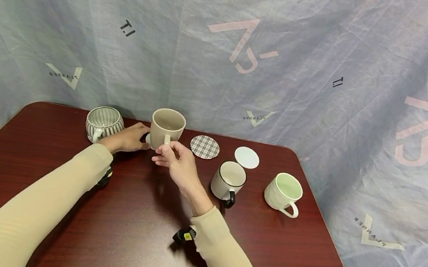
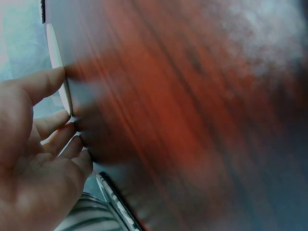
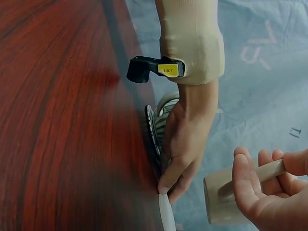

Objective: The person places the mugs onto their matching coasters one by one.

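My right hand [image 1: 182, 165] pinches the handle of a beige mug [image 1: 161, 132], holding it up off the table near the back edge. In the right wrist view a gap shows between the mug's base [image 3: 208, 199] and the tabletop. Beneath and left of it, my left hand [image 1: 128, 137] holds a white coaster [image 1: 148, 139] at its edge, thumb and fingertips on the rim in the left wrist view. Most of this coaster is hidden behind the mug from above. Left of that hand, a striped round mug [image 1: 105, 122] stands on a dark-rimmed patterned coaster [image 3: 153, 130].
Right of the beige mug lie a plaid coaster [image 1: 205, 147] and another white coaster [image 1: 247, 157]. In front of them stands a ribbed mug [image 1: 224, 183] with a black handle. A pale green mug [image 1: 280, 193] is farther right. A printed cloth [image 1: 223, 54] hangs behind the table.
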Tool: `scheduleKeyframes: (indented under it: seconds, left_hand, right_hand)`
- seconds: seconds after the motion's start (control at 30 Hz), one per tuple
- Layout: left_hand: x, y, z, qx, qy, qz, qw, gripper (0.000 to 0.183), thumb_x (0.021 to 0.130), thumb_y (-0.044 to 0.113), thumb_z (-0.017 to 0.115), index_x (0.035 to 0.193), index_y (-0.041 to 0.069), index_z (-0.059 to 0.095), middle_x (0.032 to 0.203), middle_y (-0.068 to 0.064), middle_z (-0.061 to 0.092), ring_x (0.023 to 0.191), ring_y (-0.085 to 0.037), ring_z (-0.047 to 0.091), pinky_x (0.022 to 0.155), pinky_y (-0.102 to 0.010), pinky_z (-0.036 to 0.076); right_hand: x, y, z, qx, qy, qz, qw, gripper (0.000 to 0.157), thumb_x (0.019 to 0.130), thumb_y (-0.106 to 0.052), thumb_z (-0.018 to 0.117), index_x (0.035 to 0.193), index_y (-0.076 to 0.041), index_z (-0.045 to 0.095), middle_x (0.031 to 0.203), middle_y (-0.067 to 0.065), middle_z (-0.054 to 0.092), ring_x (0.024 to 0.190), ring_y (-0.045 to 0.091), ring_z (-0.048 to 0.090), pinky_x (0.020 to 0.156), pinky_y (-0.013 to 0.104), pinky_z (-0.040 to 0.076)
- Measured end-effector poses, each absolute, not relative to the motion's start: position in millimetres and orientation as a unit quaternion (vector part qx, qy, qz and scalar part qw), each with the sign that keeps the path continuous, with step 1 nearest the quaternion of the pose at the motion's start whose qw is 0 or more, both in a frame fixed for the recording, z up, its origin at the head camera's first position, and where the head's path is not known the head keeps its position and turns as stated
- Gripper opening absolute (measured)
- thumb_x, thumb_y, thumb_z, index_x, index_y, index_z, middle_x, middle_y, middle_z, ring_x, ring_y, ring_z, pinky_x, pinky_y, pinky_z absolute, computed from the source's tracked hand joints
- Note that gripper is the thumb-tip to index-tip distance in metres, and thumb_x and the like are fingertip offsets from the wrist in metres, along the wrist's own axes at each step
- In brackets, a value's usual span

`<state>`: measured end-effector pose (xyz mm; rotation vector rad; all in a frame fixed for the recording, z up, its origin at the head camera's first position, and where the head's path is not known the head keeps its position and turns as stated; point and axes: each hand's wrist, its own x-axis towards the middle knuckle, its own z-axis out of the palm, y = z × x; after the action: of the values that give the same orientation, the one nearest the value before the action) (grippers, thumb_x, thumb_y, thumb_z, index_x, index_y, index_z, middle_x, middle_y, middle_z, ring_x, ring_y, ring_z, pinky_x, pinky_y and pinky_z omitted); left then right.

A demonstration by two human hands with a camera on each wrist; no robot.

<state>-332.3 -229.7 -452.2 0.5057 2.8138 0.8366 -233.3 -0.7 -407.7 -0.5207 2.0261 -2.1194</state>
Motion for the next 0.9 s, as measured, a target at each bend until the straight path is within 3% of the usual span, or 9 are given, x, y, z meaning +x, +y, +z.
scheduleKeyframes:
  seconds: [0.13,0.33,0.43,0.7,0.9]
  left_hand:
    - [-334,-230,-454,0.17,0.942,0.279,0.08,0.065,0.099,0.018,0.071,0.153,-0.01,0.048,0.151,-0.033,0.044,0.14,-0.051,0.045,0.118,-0.065,0.035]
    - [-334,-230,-455,0.167,0.943,0.278,0.078,0.067,0.099,0.021,0.071,0.154,-0.01,0.047,0.151,-0.032,0.044,0.14,-0.051,0.045,0.118,-0.065,0.035]
    - [-334,-230,-455,0.166,0.944,0.276,0.076,0.065,0.099,0.021,0.07,0.153,-0.009,0.048,0.151,-0.032,0.045,0.14,-0.051,0.046,0.118,-0.064,0.035]
    - [-334,-231,-455,0.162,0.944,0.274,0.086,0.065,0.101,0.022,0.068,0.154,-0.009,0.047,0.153,-0.032,0.042,0.142,-0.051,0.043,0.118,-0.065,0.034]
    - [-332,-231,-454,0.166,0.944,0.273,0.079,0.066,0.099,0.023,0.067,0.153,-0.009,0.047,0.152,-0.033,0.042,0.141,-0.052,0.044,0.117,-0.066,0.035]
  right_hand:
    - [-237,-3,-409,-0.176,0.675,-0.712,0.081,0.023,0.11,-0.011,0.057,0.111,0.01,0.066,0.107,0.018,0.07,0.098,0.036,0.077,0.089,0.04,0.063]
    - [-243,-6,-412,-0.176,0.675,-0.712,0.077,0.023,0.111,-0.009,0.056,0.111,0.012,0.065,0.117,0.035,0.067,0.096,0.033,0.077,0.087,0.038,0.064]
    - [-247,-7,-415,-0.171,0.676,-0.712,0.074,0.024,0.111,-0.01,0.056,0.111,0.012,0.065,0.118,0.036,0.066,0.097,0.035,0.077,0.087,0.038,0.064]
    - [-255,-10,-421,-0.168,0.686,-0.706,0.061,0.022,0.11,-0.011,0.057,0.108,0.009,0.067,0.105,0.015,0.072,0.097,0.032,0.078,0.086,0.037,0.064]
    - [-261,-12,-426,-0.174,0.686,-0.704,0.055,0.024,0.111,-0.012,0.057,0.108,0.01,0.066,0.117,0.038,0.066,0.094,0.029,0.078,0.087,0.036,0.064]
